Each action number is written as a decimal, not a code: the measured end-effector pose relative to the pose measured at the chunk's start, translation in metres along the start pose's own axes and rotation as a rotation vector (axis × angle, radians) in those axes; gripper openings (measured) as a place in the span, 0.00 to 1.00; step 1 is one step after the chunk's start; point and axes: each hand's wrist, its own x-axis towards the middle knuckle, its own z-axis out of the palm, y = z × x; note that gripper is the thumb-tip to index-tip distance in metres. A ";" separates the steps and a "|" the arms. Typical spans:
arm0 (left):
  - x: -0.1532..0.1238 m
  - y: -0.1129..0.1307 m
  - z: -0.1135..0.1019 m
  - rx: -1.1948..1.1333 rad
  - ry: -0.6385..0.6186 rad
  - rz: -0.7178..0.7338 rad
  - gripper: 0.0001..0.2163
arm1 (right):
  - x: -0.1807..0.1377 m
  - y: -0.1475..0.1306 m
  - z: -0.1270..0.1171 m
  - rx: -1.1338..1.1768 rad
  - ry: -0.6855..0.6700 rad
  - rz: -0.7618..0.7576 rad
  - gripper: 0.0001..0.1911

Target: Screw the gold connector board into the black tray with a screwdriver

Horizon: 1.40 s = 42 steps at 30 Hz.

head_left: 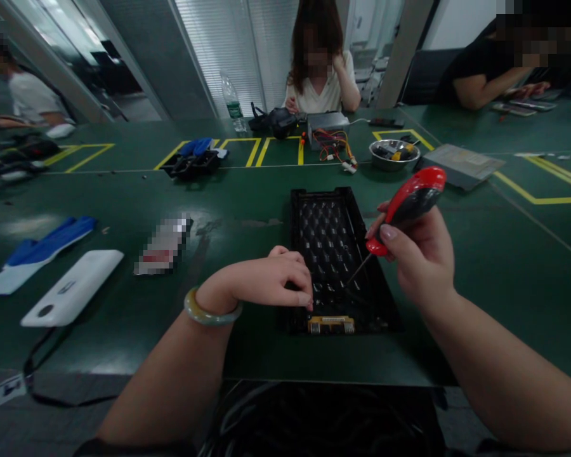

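Note:
A black plastic panel [323, 241] lies lengthwise before me, like a shallow tray with a lattice of raised shapes inside. Near its front end sits a small yellow-brown circuit board [332, 322] with connectors. My left hand [285, 279] has its fingers curled at the panel's left rim, thumb and fingertip together on the edge. A red and black screwdriver [416, 197] is in my right hand [426, 254], its handle tilted up to the right. The thin shaft points down left into the panel; whether the tip touches anything is unclear.
To the left lie a white power bank [76, 285], blue-and-white gloves [42, 251] and a blurred-out packet [164, 244]. Farther back are a metal bowl [394, 164], a power supply with wires [327, 122], a flat metal plate [461, 165] and a bottle [235, 111]. Several people sit around.

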 end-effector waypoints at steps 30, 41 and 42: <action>0.027 0.025 0.025 0.056 0.213 -0.088 0.07 | -0.003 -0.011 0.007 -0.010 -0.043 0.102 0.15; 0.028 0.030 0.025 0.024 0.236 -0.093 0.09 | -0.003 -0.012 0.003 -0.040 0.047 0.019 0.11; 0.028 0.029 0.025 0.021 0.238 -0.097 0.09 | -0.004 -0.011 0.002 -0.061 0.042 0.008 0.11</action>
